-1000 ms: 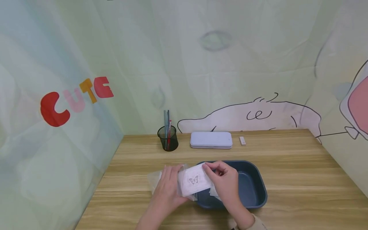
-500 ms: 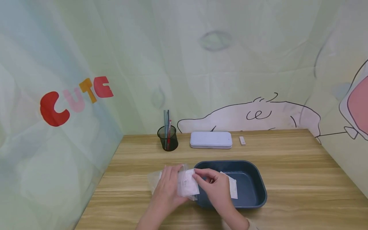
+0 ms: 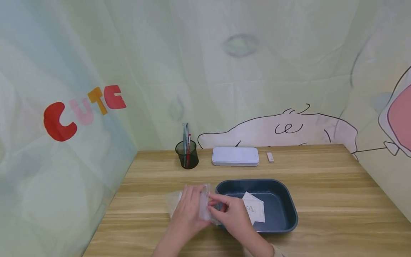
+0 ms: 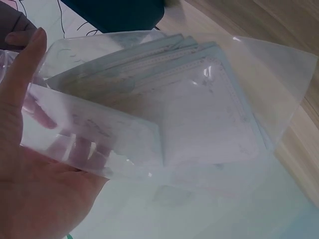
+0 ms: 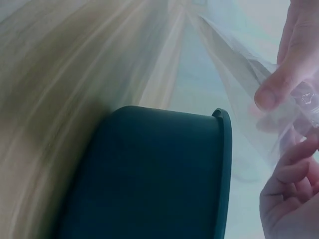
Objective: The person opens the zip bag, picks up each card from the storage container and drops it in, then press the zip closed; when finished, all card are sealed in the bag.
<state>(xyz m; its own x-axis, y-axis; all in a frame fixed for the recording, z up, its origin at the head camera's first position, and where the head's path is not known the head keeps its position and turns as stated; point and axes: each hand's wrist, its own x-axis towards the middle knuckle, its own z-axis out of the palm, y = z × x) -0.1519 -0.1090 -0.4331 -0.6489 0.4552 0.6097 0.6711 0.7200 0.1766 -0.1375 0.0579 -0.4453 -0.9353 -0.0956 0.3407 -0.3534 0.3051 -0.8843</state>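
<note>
My left hand (image 3: 189, 207) grips a clear plastic bag (image 4: 284, 84), thumb on one side and fingers on the other. Several white cards (image 4: 209, 119) with patterned borders lie stacked inside it. One more white card (image 4: 114, 132) sits skewed near the bag's mouth, partly over the others. My right hand (image 3: 232, 214) is at that mouth, with thumb and forefinger pinching around the card's end; the bag partly hides the fingertips. Beside the hands stands a dark blue tray (image 3: 282, 200) with a few white cards (image 3: 255, 210) lying overlapped in it.
Along the back of the wooden table (image 3: 327, 192) stand a black mesh pen cup (image 3: 187, 155) with pencils, a pale flat case (image 3: 235, 156) and a small white eraser (image 3: 270, 157). A printed cloth (image 3: 205, 71) hangs behind.
My right hand has moved left with the butterfly card, which has slid into the bag. The left hand has stayed in place. The cards in the tray now show more.
</note>
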